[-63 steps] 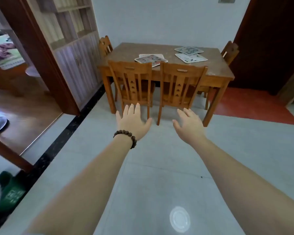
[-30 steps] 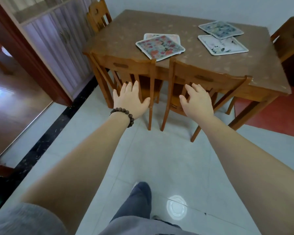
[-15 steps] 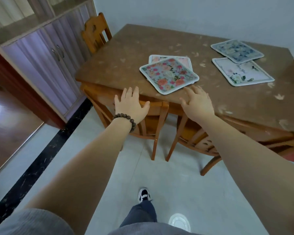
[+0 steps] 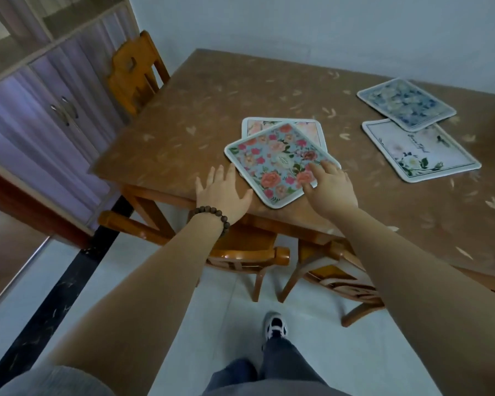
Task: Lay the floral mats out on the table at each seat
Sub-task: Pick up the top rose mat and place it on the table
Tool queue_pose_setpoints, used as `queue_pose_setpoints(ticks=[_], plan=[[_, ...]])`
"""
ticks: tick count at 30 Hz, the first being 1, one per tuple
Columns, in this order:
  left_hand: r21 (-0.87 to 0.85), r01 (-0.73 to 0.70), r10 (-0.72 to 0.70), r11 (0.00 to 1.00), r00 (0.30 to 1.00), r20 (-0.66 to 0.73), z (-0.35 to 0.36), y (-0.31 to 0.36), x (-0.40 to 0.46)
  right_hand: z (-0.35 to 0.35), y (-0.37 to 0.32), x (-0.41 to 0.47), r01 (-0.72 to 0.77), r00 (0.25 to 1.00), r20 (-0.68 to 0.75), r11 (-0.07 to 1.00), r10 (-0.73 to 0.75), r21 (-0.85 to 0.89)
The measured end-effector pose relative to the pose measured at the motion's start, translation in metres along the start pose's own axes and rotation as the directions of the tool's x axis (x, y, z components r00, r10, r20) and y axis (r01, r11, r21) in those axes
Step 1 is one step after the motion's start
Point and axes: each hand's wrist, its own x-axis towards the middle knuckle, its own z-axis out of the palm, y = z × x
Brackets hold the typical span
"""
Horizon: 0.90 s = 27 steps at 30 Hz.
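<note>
A blue floral mat with pink roses [image 4: 272,161] lies askew on a pale pink mat [image 4: 312,130] near the front edge of the wooden table [image 4: 200,110]. At the far right a dark blue floral mat [image 4: 405,103] overlaps a white mat with green leaves [image 4: 417,151]. My right hand [image 4: 327,185] reaches over the rose mat's near right corner, fingers spread and touching its surface. Just left of that mat my left hand [image 4: 223,192], with a bead bracelet at the wrist, hovers open over the table edge.
Two wooden chairs [image 4: 249,252] [image 4: 337,278] are tucked under the table's near side, and a third chair [image 4: 133,71] stands at its left end. A cabinet with purple-lined doors [image 4: 40,115] fills the left wall. My foot [image 4: 275,327] stands on the pale tiled floor.
I have walked up to the table. Both hands moved forward from over the chair backs; the right hand now touches the rose mat, and the left hand sits beside it.
</note>
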Motion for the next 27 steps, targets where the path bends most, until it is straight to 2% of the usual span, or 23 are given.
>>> queue_pose_setpoints(ticks=[13, 19, 23, 27], plan=[[0.026, 0.037, -0.04, 0.999, 0.992, 0.121, 0.031, 0.038, 0.15, 0.031, 0.059, 0.153, 0.011, 0.993, 0.117, 0.999, -0.015, 0.037], [0.033, 0.11, -0.114, 0.993, 0.977, 0.177, 0.042, 0.041, 0.188, 0.048, 0.072, 0.207, 0.022, 0.983, 0.179, 0.999, -0.028, 0.033], [0.102, 0.194, -0.214, 0.976, 0.944, 0.251, 0.06, 0.028, 0.206, 0.066, 0.08, 0.232, 0.019, 0.97, 0.241, 1.0, -0.024, 0.023], [0.191, 0.288, -0.34, 0.938, 0.869, 0.36, 0.079, 0.019, 0.212, 0.084, 0.089, 0.251, -0.015, 0.948, 0.317, 1.0, 0.009, 0.018]])
